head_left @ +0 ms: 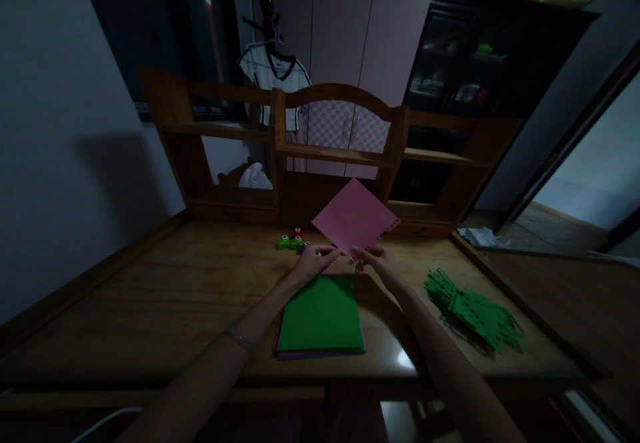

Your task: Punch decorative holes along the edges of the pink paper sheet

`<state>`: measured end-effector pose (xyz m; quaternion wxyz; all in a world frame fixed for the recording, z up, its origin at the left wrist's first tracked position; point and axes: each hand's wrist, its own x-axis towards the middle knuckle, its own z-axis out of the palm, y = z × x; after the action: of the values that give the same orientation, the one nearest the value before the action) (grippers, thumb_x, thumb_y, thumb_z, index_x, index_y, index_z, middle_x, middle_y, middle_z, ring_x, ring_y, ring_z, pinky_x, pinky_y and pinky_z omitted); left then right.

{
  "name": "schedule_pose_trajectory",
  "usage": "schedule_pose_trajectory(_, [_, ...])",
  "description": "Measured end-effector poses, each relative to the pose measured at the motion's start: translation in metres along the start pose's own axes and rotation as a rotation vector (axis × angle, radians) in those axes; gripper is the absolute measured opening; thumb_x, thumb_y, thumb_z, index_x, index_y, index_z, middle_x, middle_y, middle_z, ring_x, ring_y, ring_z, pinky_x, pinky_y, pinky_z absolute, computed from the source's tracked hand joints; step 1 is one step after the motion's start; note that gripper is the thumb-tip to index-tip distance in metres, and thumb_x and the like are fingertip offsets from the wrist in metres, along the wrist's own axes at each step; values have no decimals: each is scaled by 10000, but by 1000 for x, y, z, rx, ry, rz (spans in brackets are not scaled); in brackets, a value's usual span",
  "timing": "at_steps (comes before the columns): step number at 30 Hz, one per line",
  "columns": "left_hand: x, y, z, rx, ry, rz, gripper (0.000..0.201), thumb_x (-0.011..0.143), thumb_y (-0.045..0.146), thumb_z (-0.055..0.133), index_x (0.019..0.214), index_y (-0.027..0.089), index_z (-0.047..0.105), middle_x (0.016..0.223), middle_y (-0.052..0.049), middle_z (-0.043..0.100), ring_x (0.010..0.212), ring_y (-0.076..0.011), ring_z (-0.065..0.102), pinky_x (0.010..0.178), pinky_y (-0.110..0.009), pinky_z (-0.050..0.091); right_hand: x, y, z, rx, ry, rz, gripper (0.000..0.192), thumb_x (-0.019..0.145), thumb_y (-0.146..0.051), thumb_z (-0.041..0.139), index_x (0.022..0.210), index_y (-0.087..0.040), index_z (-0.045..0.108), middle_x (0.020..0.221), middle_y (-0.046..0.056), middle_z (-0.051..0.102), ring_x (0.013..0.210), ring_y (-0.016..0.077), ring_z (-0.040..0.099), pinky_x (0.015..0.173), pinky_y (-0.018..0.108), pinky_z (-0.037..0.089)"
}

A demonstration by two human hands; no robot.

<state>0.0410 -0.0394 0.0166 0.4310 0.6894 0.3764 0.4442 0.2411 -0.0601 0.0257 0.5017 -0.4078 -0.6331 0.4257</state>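
At the far left of my wooden desk [150, 296] the top is bare wood, running up to the grey wall. On my left forearm sits a thin bracelet [240, 337]. Farther in, near the back of the desk, a small cluster of paper punches [293, 240] sits in green, red and a darker colour; they are too small and dim for me to read any marking on them.

My left hand [313, 261] is just right of the punches, fingers closed in a pinch on the lower corner of a pink sheet [356, 219]. I hold that sheet up off the desk, tilted like a diamond, with a row of small punched holes along its right edge. No writing shows on it. My right hand [376, 259] meets the left at the same lower corner, thumb and fingers pinched shut on the paper.

Below both hands, flat on the desk, lies a stack of coloured sheets [321, 315] with a green one on top and pink and purple edges showing under it. It carries no label that I can see.

To the right, well apart from the stack, a heap of green cut-out strips [473, 311] lies on the desk.
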Motion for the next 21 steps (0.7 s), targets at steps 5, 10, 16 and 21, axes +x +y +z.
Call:
schedule_pose_trajectory(5, [2, -1, 2, 5, 62, 62, 447, 676, 469, 684, 942, 109, 672, 649, -13, 596, 535, -108, 486, 476, -197, 355, -1, -2, 0, 13, -12, 18, 302, 751, -442, 657, 699, -145, 671, 616, 39, 644, 506, 132, 560, 525, 251, 432])
schedule_pose_trajectory(10, [1, -2, 1, 27, 14, 62, 407, 697, 480, 662, 867, 112, 698, 662, -36, 620, 562, -124, 507, 480, -205, 363, 0, -2, 0, 4, -23, 7, 301, 753, -443, 653, 721, -145, 679, 637, 43, 648, 506, 132, 562, 522, 253, 433])
schedule_pose_trajectory(16, [3, -8, 1, 50, 26, 41, 416, 697, 481, 656, 863, 103, 709, 707, -72, 652, 612, -151, 543, 505, -222, 382, 0, 1, 0, 13, -32, 9, 312, 754, -457, 646, 731, -147, 678, 662, 47, 655, 511, 132, 567, 526, 251, 440])
schedule_pose_trajectory(21, [3, -7, 3, -14, 35, 26, 404, 685, 479, 667, 834, 106, 704, 660, -44, 621, 560, -121, 505, 487, -211, 357, 0, 1, 0, -10, -17, -5, 318, 758, -458, 643, 709, -145, 675, 636, 45, 647, 519, 135, 566, 537, 252, 439])
